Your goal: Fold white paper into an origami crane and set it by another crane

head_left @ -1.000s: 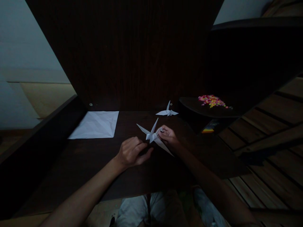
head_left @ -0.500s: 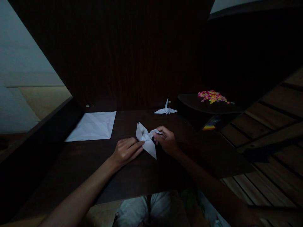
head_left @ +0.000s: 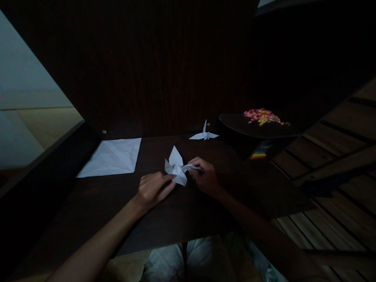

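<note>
Pinching the paper bird (head_left: 177, 169) low down, that's the left hand (head_left: 152, 188)! The right hand (head_left: 205, 175) nips its narrow flap (head_left: 185, 167).

Centre origami crane (head_left: 177, 170): paper, matt, crisply creased. Rear origami crane (head_left: 206, 136): matt paper. Paper sheet (head_left: 111, 157): matt, crease-marked. Desktop (head_left: 152, 227): smooth, dark wood-grain finish, faint sheen. Back panel (head_left: 164, 78): dark wood grain. Slats (head_left: 315, 232): matt wood. Trousers (head_left: 166, 261): cloth.

Dim, underexposed, near-black shadow at upper right, stretched wide-angle edges
</note>
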